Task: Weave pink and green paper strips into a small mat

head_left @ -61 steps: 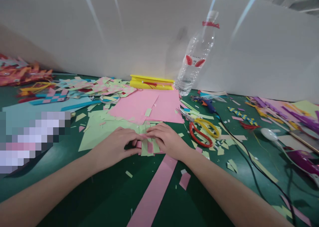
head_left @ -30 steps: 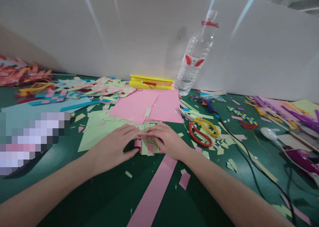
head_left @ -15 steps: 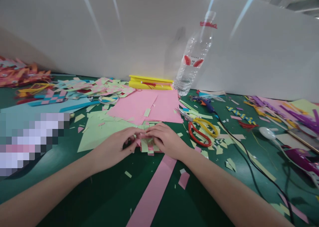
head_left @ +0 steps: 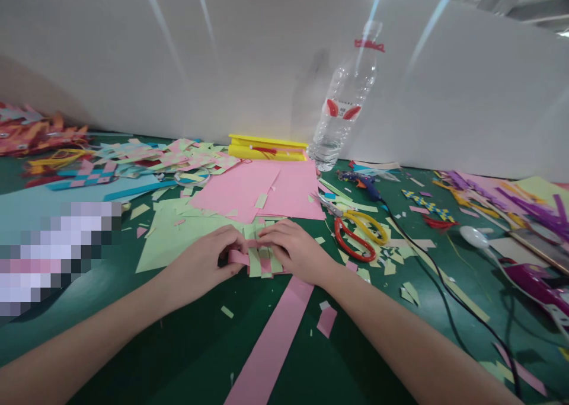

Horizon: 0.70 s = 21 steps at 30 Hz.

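Observation:
Between my hands lies a small piece of woven paper (head_left: 255,264), pink and pale green strips crossing one another. My left hand (head_left: 208,257) is closed, with thumb and fingers pinching the end of a pink paper strip (head_left: 238,257) at the weave's left side. Fingers of my right hand (head_left: 296,251) press down on the weave's right part and cover it. From under my right hand a long pink strip (head_left: 275,340) runs toward me across the green table. Pale green paper (head_left: 169,239) and pink sheets (head_left: 284,185) lie just behind.
Scissors (head_left: 355,227) with red and yellow handles lie to the right among scraps. A glue gun (head_left: 367,185) trails a black cable. A plastic bottle (head_left: 340,108) leans on the white wall. Farther right are a white spoon (head_left: 473,237) and a purple tool (head_left: 531,283).
My left fingers have shifted from the weave's top edge to its left side and now pinch the pink strip's end, which they draw leftward. My right hand stays on the weave.

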{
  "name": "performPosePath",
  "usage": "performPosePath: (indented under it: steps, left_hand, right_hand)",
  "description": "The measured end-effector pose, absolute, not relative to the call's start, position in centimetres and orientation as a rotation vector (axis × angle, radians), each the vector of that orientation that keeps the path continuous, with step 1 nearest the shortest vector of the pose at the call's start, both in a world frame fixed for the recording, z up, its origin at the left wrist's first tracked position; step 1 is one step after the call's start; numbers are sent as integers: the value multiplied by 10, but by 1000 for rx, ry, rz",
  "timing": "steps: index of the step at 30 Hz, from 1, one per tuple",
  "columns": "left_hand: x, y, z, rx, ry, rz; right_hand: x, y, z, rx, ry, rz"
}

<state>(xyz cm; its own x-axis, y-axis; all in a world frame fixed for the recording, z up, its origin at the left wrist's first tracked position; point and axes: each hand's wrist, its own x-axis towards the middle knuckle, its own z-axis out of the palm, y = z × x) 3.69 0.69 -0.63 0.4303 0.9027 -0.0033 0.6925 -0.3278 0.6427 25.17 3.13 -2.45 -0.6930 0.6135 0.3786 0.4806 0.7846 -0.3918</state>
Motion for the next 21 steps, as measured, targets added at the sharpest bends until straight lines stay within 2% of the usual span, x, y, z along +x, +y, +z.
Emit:
performPosePath:
  steps: [8, 15, 21]
  left_hand:
    - [38, 5, 1, 2088, 1452, 532]
    - [34, 4, 3, 2234, 1367, 619]
    - [33, 6, 4, 2235, 1358, 484]
  right_hand:
    - [252, 32, -25, -853, -2481, 379]
    - [253, 31, -24, -864, -2477, 393]
    - [253, 32, -26, -855, -2454, 407]
